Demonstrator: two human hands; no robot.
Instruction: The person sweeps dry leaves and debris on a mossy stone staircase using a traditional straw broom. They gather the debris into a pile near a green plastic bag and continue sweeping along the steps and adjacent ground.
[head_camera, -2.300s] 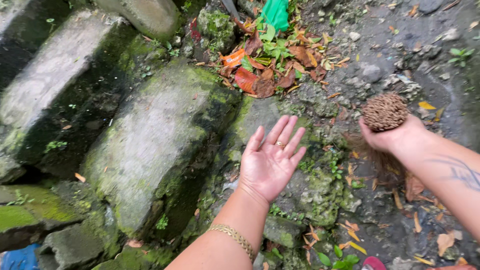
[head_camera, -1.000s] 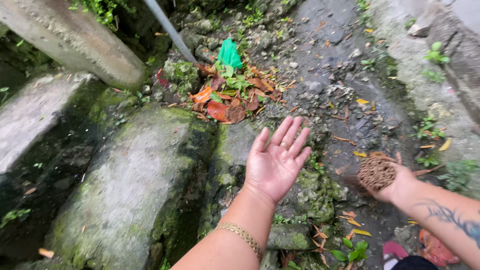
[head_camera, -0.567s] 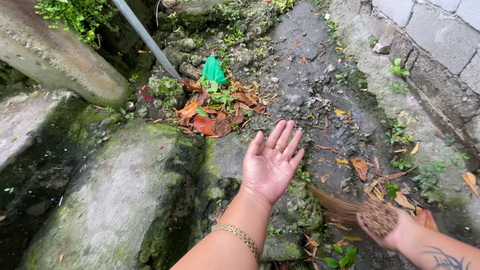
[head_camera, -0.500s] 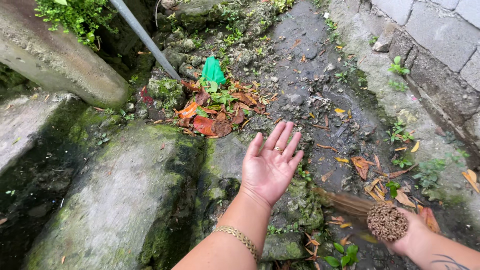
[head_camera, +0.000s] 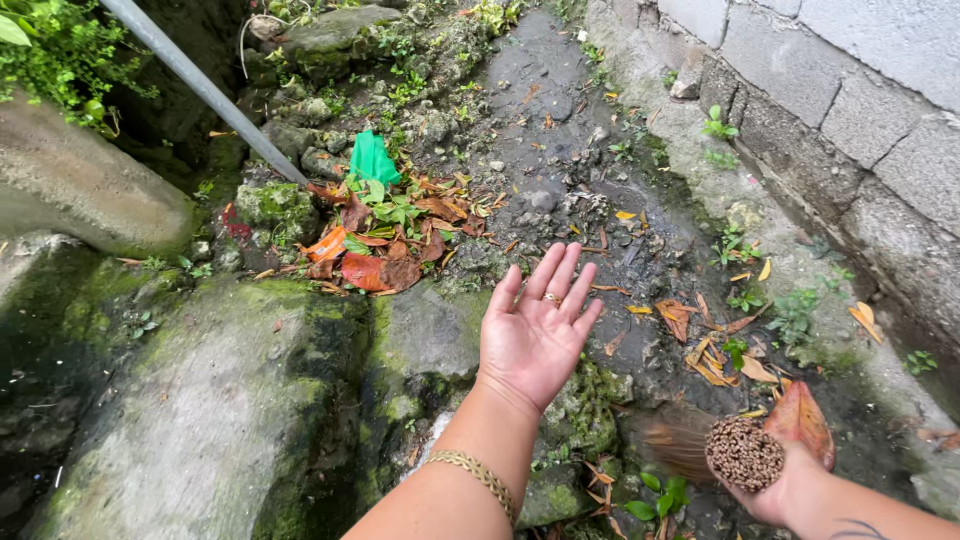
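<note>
Two bare hands are seen from above, over a damp, mossy outdoor path. The left hand (head_camera: 535, 335) is held out flat with the palm up and the fingers spread slightly apart; nothing is held in it and nothing is touched by it. A ring is worn on one finger, and a gold chain bracelet (head_camera: 478, 476) is worn at the wrist. The right hand (head_camera: 775, 490) is seen at the bottom right, closed around the bundled end of a stick broom (head_camera: 743, 454), whose round cut end of many thin brown sticks faces the camera. The blurred bristles of the broom are spread low over the wet ground, left of the hand.

Wet dark mud and stones make up the ground (head_camera: 560, 130) of a narrow channel. It is bordered on the right by a grey concrete block wall (head_camera: 850, 110) and on the left by large moss-covered rocks (head_camera: 200, 400). One grey metal pipe (head_camera: 205, 90) is seen slanting down from the top left.

One pile of fallen leaves (head_camera: 385, 235), orange, red and brown with a few green ones, is gathered beyond the left hand, at the foot of the pipe. One piece of green plastic (head_camera: 371, 160) is lying at the far edge of that pile. Scattered single leaves are spread along the right side of the path, and one large reddish leaf (head_camera: 800, 420) is lying just beside the right hand. Small green weeds are growing along the foot of the wall.
</note>
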